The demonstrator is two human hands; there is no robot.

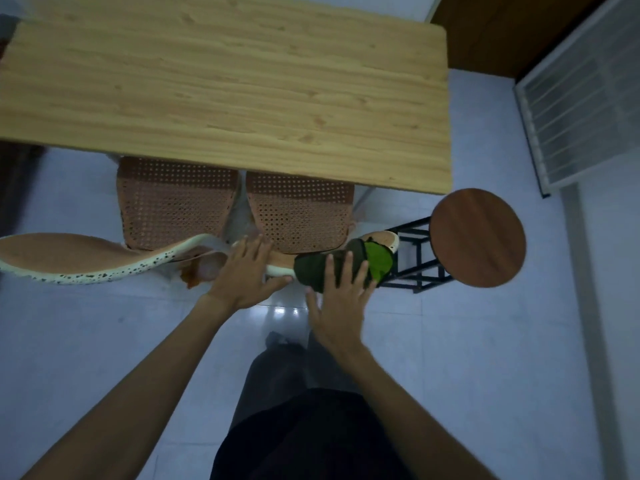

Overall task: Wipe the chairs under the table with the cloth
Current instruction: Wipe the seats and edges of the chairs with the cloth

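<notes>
Dim room — glossy pale tile floor, round wooden stool, louvred window.

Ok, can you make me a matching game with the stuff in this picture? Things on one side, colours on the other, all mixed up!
Things:
1. cloth
2. table
3. round stool
4. floor

Colours:
A. pale bluish white
B. dark reddish brown
C. green
D. light yellowish wood

Right pairs: 1-C, 2-D, 3-B, 4-A.

The cloth lies on the chair back under the right hand.
</notes>
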